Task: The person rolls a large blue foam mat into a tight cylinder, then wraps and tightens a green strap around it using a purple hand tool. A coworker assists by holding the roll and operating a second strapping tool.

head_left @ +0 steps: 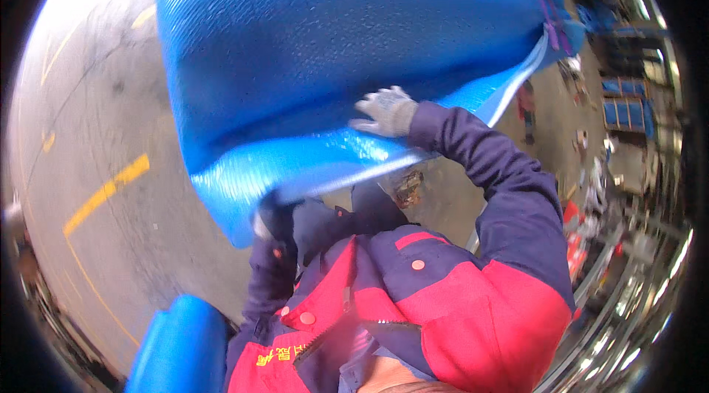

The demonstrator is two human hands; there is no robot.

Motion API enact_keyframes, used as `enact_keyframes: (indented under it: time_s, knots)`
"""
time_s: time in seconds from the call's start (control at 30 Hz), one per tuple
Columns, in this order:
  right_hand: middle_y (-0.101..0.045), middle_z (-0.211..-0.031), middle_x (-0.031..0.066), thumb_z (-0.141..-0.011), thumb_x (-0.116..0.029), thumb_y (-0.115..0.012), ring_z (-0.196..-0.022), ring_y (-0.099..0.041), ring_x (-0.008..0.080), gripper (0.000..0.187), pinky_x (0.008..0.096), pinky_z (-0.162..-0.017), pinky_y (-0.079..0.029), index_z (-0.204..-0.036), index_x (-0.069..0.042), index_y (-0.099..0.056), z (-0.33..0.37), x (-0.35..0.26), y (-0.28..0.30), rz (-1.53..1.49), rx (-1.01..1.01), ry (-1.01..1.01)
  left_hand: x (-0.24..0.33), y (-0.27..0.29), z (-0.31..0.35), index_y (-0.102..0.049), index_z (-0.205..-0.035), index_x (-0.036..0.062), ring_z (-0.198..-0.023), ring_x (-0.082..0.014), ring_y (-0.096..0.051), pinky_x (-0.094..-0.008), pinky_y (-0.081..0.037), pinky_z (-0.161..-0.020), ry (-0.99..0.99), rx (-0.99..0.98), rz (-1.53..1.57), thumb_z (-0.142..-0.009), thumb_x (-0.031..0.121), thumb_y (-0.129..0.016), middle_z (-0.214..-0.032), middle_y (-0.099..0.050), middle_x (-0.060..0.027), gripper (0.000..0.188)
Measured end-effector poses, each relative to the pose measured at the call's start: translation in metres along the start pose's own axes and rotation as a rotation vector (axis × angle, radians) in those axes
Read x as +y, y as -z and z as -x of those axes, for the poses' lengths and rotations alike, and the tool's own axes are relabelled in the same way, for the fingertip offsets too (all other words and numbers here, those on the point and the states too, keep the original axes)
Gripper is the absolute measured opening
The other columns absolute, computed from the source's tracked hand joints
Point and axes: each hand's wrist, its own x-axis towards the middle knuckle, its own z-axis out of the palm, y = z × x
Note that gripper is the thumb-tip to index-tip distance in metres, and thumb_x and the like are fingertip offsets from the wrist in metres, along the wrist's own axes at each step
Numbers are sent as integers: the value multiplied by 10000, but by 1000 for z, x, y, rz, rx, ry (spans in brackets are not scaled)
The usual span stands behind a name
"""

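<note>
Two gloved hands bore one large blue roll of textured sheet (325,60), which filled the upper middle of the view. Nearest the camera lay the person's jacket (443,304), red and dark blue, with snap buttons and a zip. From it the right sleeve (509,179) rose to the right hand (388,111), whose pale work glove lay flat against the roll's lower flank, fingers spread and pressing; its grip was open-palmed, steadying rather than closed around anything. The left hand (267,221) sat under the roll's near lower corner and was almost wholly hidden by the sheet, so how far its grip was closed could not be told. The roll was held aloft, clear of the floor, tilted with its far end bound by a purple strap (548,20) and its loose layered edge showing pale along the underside. A second blue roll (181,349) appeared at the lower left edge, its support out of view. Beyond, the grey concrete floor (96,97) carried worn yellow painted lines (107,193). Farther right, blue racks or crates (624,108) stood along the wall, and shiny metal rails (628,297) curved at the rim, blurred.
</note>
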Motion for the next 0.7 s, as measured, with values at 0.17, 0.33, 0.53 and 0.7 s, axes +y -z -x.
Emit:
enact_keyframes:
  time_s: [0.17,0.33,0.53,0.7]
  knots:
    - [-507,-1514,198,-974,-584,-541,-1326,-548,410,673,603,-1141,-358,-1460,-119,-569,-5,14,-42,-13,158,-278,15,44,9,-738,-1202,132,-1069,-313,-696,-378,-563,-925,-463,-720,-1401,-925,133,-704,-1228,-697,-165,279]
    - [-594,-1402,193,-969,-537,-559,-1304,-578,373,612,552,-1079,-438,-1376,-87,-637,-22,-1,-46,-20,144,-354,31,13,2,-636,-1289,11,-1112,-316,-677,-397,-549,-957,-153,-614,-597,-926,165,-737,-1252,-677,-202,407]
    - [-663,-1317,220,-1006,-624,-498,-1278,-603,374,726,436,-1096,-444,-1427,-40,-594,35,-21,40,-656,197,7,84,-29,-61,-538,-1328,-16,-1154,-334,-656,-379,-577,-955,-189,-168,-170,-1018,183,-622,-1258,-651,-217,378]
    - [-597,-1407,203,-935,-389,-671,-1270,-588,396,586,477,-1065,-456,-1384,-23,-585,59,-46,71,-46,554,72,148,-72,-128,-498,-1345,-13,-1196,-357,-632,-428,-575,-1001,58,25,691,-1090,232,-509,-1276,-625,-225,353]
